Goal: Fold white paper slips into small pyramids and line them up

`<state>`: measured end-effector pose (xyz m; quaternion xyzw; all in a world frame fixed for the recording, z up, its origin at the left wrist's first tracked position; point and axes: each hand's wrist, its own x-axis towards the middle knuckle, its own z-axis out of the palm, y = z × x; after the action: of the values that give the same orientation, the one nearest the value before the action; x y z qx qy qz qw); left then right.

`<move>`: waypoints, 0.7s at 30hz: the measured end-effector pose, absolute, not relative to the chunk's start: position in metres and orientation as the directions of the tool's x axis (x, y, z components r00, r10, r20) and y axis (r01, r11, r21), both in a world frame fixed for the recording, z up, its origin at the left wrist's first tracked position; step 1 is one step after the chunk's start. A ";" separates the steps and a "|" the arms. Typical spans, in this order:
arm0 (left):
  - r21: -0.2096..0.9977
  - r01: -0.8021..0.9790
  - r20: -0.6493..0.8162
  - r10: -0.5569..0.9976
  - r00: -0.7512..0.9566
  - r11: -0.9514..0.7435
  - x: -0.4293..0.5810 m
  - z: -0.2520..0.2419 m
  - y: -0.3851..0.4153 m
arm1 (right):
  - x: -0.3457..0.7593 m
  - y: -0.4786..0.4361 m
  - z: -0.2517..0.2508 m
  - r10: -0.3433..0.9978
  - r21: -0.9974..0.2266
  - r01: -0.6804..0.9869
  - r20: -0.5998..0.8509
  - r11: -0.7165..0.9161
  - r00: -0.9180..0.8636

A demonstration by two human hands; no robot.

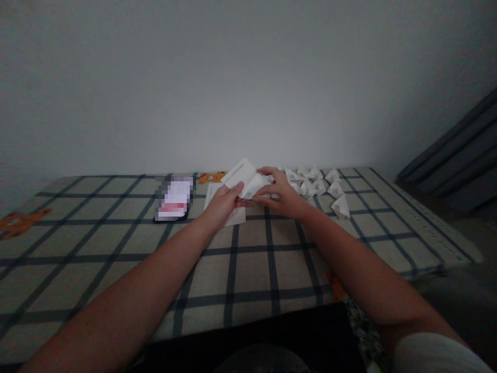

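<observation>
A white sheet of paper [241, 173] with a line of print and folded parts is held up above the table, between my two hands. My left hand [225, 203] grips its lower left part, thumb on top and fingers beneath. At its right edge, my right hand [280, 194] has its thumb and fingers closed on the paper, with a small printed patch near them. Below my left hand lies more white paper [235, 216], partly covered by the hand. Just beyond my right hand sit several small folded paper pieces [308, 188], pointed like little boats.
A phone [174, 199] with a lit, blurred screen lies left of my hands. The checked cloth [252, 274] has orange bear figures and covers the table. A pale wall [248, 88] rises behind it; dark ridged material [458, 140] stands at the right.
</observation>
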<state>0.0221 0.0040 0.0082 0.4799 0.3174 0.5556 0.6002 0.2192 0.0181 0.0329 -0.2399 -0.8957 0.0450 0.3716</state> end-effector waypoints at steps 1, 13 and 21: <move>0.930 -0.359 0.161 0.968 0.191 -0.084 0.022 0.008 0.004 | 0.219 0.018 0.033 0.468 -0.266 0.398 0.655 0.878 -0.593; 0.976 -0.198 0.148 0.940 0.307 -0.089 0.021 0.008 0.000 | 0.214 0.026 0.027 0.599 -0.448 0.400 0.646 0.799 -0.473; 0.988 -0.082 0.145 0.960 0.238 -0.129 0.018 0.002 0.008 | 0.215 0.025 0.027 0.665 -0.527 0.410 0.643 0.744 -0.380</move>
<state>0.0183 0.0076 0.0018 0.5742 0.3823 0.4847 0.5378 0.2154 0.0252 0.0271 -0.3283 -0.8186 0.1417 0.4494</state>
